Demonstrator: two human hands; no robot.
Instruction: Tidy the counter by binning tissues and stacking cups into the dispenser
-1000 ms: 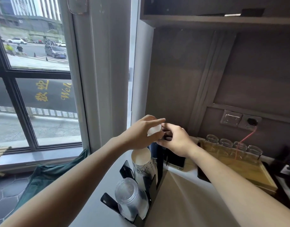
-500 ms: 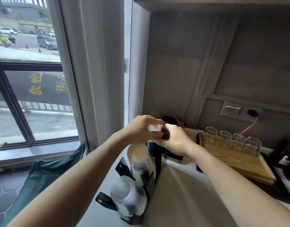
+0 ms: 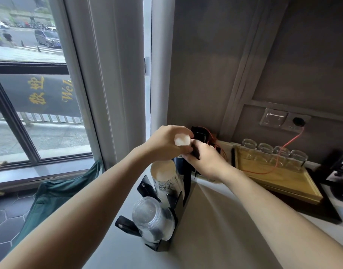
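A black cup dispenser (image 3: 178,208) stands at the counter's left edge. Its near slot holds a stack of clear plastic cups (image 3: 150,216), the middle slot printed paper cups (image 3: 164,177), and the far slot dark blue cups (image 3: 178,165). My left hand (image 3: 164,143) is wrapped around a cup (image 3: 182,141) whose round white end faces me, right above the dark blue stack. My right hand (image 3: 204,162) touches the left hand and pinches the black top of the dispenser's upright panel. No tissues are in view.
A wooden tray (image 3: 279,176) with several glass jars (image 3: 274,155) sits at the back right, with a red cable (image 3: 291,141) running to a wall socket (image 3: 298,122). A dark green bag (image 3: 56,193) hangs open below the counter's left edge, by the window.
Both hands stay together at the dispenser's far slot. The cup in my left hand has sunk slightly toward the dark blue stack, and the view has tilted down.
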